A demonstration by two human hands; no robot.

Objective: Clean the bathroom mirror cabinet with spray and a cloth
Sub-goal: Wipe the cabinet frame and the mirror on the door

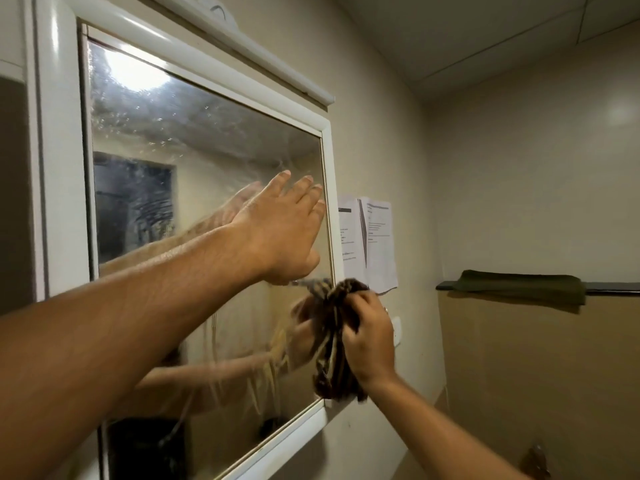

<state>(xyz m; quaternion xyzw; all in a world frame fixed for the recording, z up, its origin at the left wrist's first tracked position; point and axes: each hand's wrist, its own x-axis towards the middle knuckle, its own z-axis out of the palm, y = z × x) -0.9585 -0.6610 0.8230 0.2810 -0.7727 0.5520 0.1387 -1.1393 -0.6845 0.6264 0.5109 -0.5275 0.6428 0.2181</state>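
Head view:

- Left arm reaches up and across from the lower left. Left hand (280,233) lies flat on the mirror (194,161) at mid-height, by its right edge. Its 4 fingers are straight and close together, tips pointing up-right, thumb tucked underneath.
- Right arm comes up from the lower right. Right hand (370,341) has its fingers curled round a bunched cloth (334,341) and grips it against the glass in the lower right part of the mirror, just below the left hand.
- Cloth is dark brown with lighter stripes. It is wadded at the top and hangs loose down to the bottom right corner of the white cabinet frame (62,150).
- Glass looks smeared: droplets and a hazy film across the top, arc-shaped wipe marks near the left edge, and vertical streaks low down next to the cloth. Both arms are reflected in it.
- Hard to read: the cloth's edges are blurred, so I cannot tell how much of it touches the glass. The left palm's contact is hidden behind the hand. The dark reflection at the mirror's bottom left corner is unclear, and the cabinet's left side is cut off.
- 2 sheets of paper (377,240) are stuck to the wall just right of the frame; the print is too small to read.
- A green towel (519,287) lies over a dark rail (613,288) on the far right wall.
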